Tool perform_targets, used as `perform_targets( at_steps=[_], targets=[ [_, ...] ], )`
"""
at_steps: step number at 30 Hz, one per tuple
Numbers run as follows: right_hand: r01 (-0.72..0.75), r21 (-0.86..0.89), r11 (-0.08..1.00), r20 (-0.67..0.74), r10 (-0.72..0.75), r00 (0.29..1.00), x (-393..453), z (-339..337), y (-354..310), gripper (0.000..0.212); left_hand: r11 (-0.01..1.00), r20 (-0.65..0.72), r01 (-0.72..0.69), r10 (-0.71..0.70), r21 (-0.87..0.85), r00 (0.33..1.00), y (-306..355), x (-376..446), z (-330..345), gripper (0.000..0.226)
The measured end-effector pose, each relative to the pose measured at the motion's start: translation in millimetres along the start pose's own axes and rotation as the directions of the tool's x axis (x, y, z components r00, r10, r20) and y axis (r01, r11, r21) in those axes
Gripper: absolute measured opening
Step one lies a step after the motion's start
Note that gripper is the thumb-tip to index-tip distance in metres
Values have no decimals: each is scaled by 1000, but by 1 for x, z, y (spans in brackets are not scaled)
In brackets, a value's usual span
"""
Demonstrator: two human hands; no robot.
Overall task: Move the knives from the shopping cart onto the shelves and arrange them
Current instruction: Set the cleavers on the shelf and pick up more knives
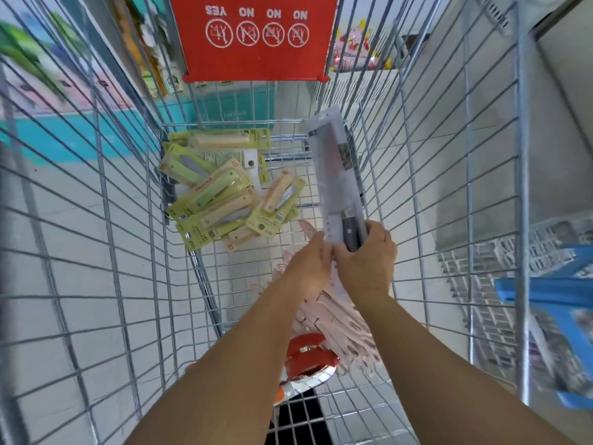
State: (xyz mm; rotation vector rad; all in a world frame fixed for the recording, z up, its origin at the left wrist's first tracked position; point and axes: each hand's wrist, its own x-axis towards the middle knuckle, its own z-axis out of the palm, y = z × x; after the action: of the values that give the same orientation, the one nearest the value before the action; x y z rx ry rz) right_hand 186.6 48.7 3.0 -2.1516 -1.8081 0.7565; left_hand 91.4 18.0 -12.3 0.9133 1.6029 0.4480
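Note:
I look down into a wire shopping cart (106, 200). Both hands hold a large packaged knife (333, 168) with a dark handle, blade pointing away from me, raised above the cart floor. My right hand (365, 255) wraps the handle end. My left hand (313, 261) pinches the package's left edge beside it. A heap of small knives in yellow-green packaging (218, 191) lies at the cart's far end. Pink packaged knives (333, 319) lie under my forearms, partly hidden.
A red warning plate (255, 36) hangs at the cart's far wall. A red and silver packaged item (308, 361) lies near me in the cart. Blue shelving with goods (552, 303) stands to the right, outside the cart. Tiled floor shows through the wires.

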Motion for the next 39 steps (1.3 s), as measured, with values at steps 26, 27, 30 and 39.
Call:
perform_targets(
  at_steps=[26, 27, 30, 39],
  targets=[
    [363, 258, 895, 864, -383, 328, -63, -3, -21, 55, 965, -734, 138, -258, -221, 628, -22, -120, -42, 69],
    [408, 237, 882, 880, -373, 294, -67, 0, -15, 60, 963, -745, 144, -267, -227, 611, -24, -128, -40, 68],
    [595, 153, 789, 904, -355, 238, -76, 11, 2, 70, 961, -775, 147, -277, -236, 568, -31, -147, -34, 72],
    [881, 17, 473, 934, -322, 155, -79, 20, 29, 46, 952, -792, 248, -289, -179, 538, -57, -178, -23, 70]
  ],
)
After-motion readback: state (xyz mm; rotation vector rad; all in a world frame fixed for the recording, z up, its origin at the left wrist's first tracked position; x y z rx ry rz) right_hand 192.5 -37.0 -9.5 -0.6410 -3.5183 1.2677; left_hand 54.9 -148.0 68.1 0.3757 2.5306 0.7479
